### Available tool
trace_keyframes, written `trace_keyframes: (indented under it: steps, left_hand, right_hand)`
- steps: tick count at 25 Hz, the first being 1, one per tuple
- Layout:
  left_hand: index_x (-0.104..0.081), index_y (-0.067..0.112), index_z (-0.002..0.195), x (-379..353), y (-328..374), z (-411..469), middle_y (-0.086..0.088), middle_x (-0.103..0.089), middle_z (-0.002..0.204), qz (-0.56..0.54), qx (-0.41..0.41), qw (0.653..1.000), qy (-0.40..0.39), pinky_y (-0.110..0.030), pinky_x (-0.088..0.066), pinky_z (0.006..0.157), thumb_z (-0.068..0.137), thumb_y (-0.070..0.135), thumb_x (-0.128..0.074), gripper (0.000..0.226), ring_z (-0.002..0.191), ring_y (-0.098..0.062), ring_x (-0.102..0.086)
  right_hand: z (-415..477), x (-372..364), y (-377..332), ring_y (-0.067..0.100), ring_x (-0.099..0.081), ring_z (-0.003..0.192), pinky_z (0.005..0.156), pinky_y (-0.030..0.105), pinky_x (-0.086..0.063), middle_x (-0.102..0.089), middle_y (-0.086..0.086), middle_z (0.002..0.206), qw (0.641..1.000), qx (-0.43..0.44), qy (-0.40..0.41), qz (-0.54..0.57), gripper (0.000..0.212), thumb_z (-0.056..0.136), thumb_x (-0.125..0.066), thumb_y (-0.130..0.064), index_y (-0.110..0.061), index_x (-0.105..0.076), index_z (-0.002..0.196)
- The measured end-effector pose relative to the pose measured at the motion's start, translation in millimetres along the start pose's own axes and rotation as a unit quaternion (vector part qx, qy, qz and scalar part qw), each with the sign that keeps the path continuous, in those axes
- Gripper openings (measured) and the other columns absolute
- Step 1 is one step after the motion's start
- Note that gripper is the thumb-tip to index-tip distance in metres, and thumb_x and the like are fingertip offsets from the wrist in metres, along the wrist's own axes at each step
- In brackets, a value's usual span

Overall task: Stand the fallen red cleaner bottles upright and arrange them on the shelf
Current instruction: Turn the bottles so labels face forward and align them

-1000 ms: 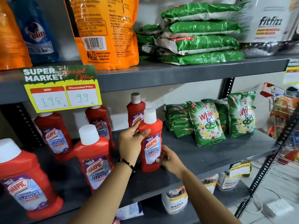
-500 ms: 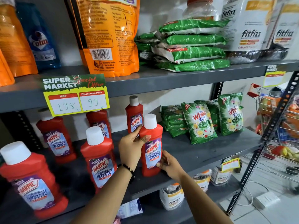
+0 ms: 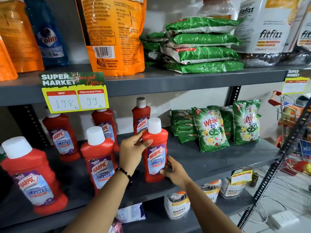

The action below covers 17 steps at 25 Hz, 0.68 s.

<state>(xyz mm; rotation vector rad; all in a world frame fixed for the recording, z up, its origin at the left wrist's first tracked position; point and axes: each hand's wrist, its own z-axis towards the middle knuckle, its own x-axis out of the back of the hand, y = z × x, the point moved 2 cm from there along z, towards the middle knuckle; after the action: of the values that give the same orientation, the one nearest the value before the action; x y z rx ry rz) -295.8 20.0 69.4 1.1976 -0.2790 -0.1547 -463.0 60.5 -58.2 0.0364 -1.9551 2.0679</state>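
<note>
Several red Harpic cleaner bottles with white caps stand upright on the grey middle shelf (image 3: 210,162). Both hands hold one red bottle (image 3: 155,148) upright near the shelf's front: my left hand (image 3: 133,152) grips its shoulder and left side, my right hand (image 3: 173,172) holds its lower right side. Its base rests on the shelf. Another red bottle (image 3: 99,163) stands just left of my left hand, one (image 3: 140,116) right behind the held one, two more (image 3: 62,137) (image 3: 105,123) at the back, and a large near one (image 3: 32,179) at far left.
Green Wheel detergent packs (image 3: 210,128) sit to the right on the same shelf. A price tag (image 3: 74,93) hangs from the upper shelf edge over the bottles. Orange pouches, green bags and Fitfizz jars fill the upper shelf. A shopping cart (image 3: 286,111) stands at right.
The view has shifted slightly right and closer. Both hands stay on the same upright bottle; its base looks settled a little further forward on the shelf.
</note>
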Motion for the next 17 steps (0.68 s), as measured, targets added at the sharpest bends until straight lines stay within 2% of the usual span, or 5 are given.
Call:
trace_keyframes:
  steps: [3, 6, 9, 14, 17]
  left_hand:
    - [-0.053, 0.014, 0.124, 0.9, 2.3, 0.6, -0.001, -0.065, 0.110, -0.020, 0.022, 1.000, -0.010, -0.027, -0.056, 0.082, 0.074, 0.014, -0.068, 0.052, 0.092, -0.004, -0.062]
    - [-0.051, 0.010, 0.125, 1.1, 5.9, 0.2, -0.003, -0.064, 0.110, -0.044, 0.049, 0.998, -0.019, -0.015, -0.057, 0.069, 0.076, 0.005, -0.066, 0.052, 0.087, -0.002, -0.061]
    - [-0.050, 0.009, 0.126, 1.8, 6.9, -0.3, -0.004, -0.063, 0.111, -0.056, 0.063, 0.996, -0.027, -0.012, -0.054, 0.061, 0.077, 0.003, -0.065, 0.052, 0.089, -0.005, -0.061]
    - [-0.051, 0.012, 0.125, 1.5, 6.2, 0.0, 0.000, -0.065, 0.105, -0.055, 0.063, 0.996, -0.020, -0.011, -0.054, 0.059, 0.077, 0.005, -0.065, 0.051, 0.089, -0.005, -0.062]
    - [-0.051, 0.012, 0.125, 1.7, 3.7, -0.8, -0.001, -0.065, 0.107, -0.051, 0.056, 0.997, -0.012, -0.013, -0.055, 0.062, 0.077, 0.006, -0.065, 0.051, 0.089, -0.003, -0.062]
  right_hand:
    - [-0.3, 2.8, -3.1, 0.004, -0.062, 0.096, 0.076, 0.014, -0.053, -0.066, 0.000, 0.108, 1.000, 0.004, -0.009, -0.006, 0.038, 0.079, -0.068, -0.005, -0.012, -0.051, 0.112]
    - [-2.8, 4.0, -5.1, 0.007, -0.061, 0.097, 0.071, 0.010, -0.051, -0.065, -0.002, 0.105, 1.000, 0.010, -0.022, -0.016, 0.037, 0.078, -0.069, -0.006, -0.020, -0.051, 0.107]
    - [-5.1, 4.1, -7.8, 0.004, -0.060, 0.094, 0.069, 0.007, -0.050, -0.065, -0.004, 0.102, 0.999, 0.022, -0.022, -0.033, 0.037, 0.077, -0.070, -0.009, -0.025, -0.049, 0.104]
    - [-6.5, 4.5, -7.3, 0.009, -0.059, 0.096, 0.067, 0.006, -0.049, -0.063, -0.005, 0.102, 0.998, 0.023, -0.023, -0.049, 0.038, 0.079, -0.069, -0.012, -0.026, -0.048, 0.107]
    - [-6.2, 2.9, -6.4, 0.012, -0.058, 0.098, 0.068, 0.008, -0.049, -0.062, -0.002, 0.104, 0.998, 0.015, -0.023, -0.059, 0.039, 0.081, -0.066, -0.011, -0.018, -0.048, 0.115]
